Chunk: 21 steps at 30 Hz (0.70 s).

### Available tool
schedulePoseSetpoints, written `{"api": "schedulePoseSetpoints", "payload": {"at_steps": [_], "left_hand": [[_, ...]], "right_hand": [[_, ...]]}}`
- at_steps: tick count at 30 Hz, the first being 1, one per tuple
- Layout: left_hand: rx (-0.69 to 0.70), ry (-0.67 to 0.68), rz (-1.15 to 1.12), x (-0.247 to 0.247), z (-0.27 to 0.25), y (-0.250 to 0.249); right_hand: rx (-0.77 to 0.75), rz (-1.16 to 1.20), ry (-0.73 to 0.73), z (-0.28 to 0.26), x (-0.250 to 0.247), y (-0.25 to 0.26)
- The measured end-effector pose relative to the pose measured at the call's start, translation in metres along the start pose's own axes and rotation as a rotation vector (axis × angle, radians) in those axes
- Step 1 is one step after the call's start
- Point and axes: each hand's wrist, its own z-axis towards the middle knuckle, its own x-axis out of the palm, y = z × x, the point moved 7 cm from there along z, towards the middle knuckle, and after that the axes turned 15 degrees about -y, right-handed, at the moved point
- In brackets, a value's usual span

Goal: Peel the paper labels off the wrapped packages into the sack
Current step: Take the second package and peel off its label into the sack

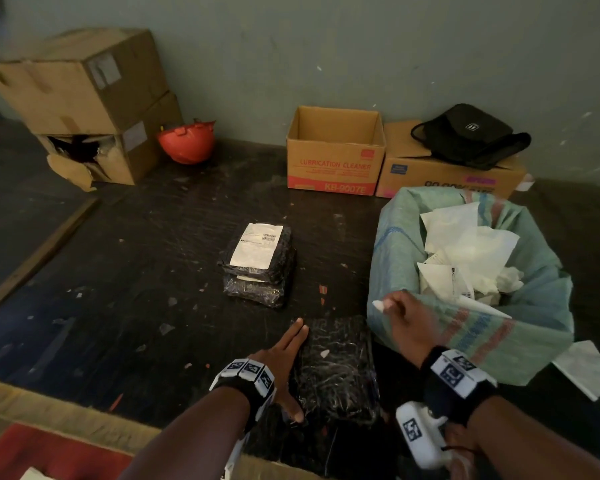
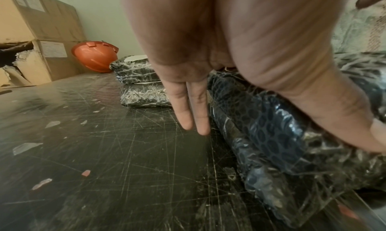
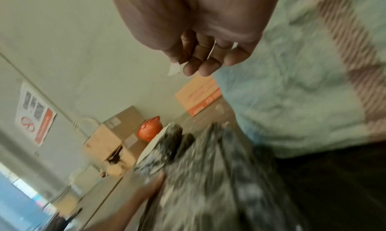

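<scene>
A black wrapped package (image 1: 338, 375) lies close in front of me, with only a small white scrap (image 1: 324, 353) stuck on its top. My left hand (image 1: 286, 358) lies flat along its left side, fingers (image 2: 194, 112) straight and thumb at the near edge. My right hand (image 1: 397, 311) hovers at the near rim of the green woven sack (image 1: 482, 341), its curled fingers pinching a torn piece of white label (image 1: 379, 304). Farther back two more black packages (image 1: 257, 282) are stacked, the top one bearing a whole white label (image 1: 257, 249).
White peeled labels (image 1: 465, 247) fill the sack. An open cardboard box (image 1: 335, 168) and a second box with a black bag (image 1: 465, 136) stand at the wall. Stacked cartons (image 1: 84, 98) and an orange helmet (image 1: 187, 142) are at the back left. Paper bits litter the dark floor.
</scene>
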Motion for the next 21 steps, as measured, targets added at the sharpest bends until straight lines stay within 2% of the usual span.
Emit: {"api": "schedulePoseSetpoints", "payload": {"at_steps": [4, 6, 12, 16, 21], "left_hand": [[-0.008, -0.002, 0.014, 0.001, -0.002, -0.002], [-0.018, 0.003, 0.022, 0.001, -0.003, -0.003], [-0.029, 0.005, 0.017, 0.001, -0.005, -0.003], [-0.031, 0.009, 0.026, 0.0, -0.006, -0.005], [-0.035, 0.009, 0.023, -0.002, -0.007, -0.007]], "right_hand": [[0.039, -0.023, -0.212, 0.04, -0.05, -0.016], [0.093, -0.048, -0.268, 0.057, -0.066, -0.031], [0.261, -0.145, -0.311, 0.082, -0.087, -0.068], [0.254, -0.228, -0.343, 0.081, -0.094, -0.07], [0.297, -0.157, -0.271, 0.075, -0.088, -0.081]]}}
